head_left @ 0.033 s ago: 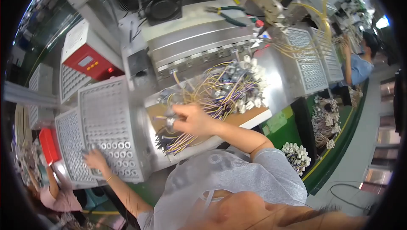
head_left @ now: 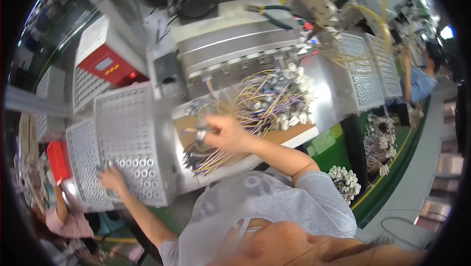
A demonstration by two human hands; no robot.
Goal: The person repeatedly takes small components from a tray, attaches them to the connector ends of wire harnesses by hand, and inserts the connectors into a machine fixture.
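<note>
Right grip [head_left: 216, 131] around small wired part [head_left: 201, 134]

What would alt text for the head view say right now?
The person's right hand pinches a small metal part over a heap of yellow and purple wires, while the left hand rests on a grey perforated tray holding rows of rings. A red and white machine stands behind.
</note>
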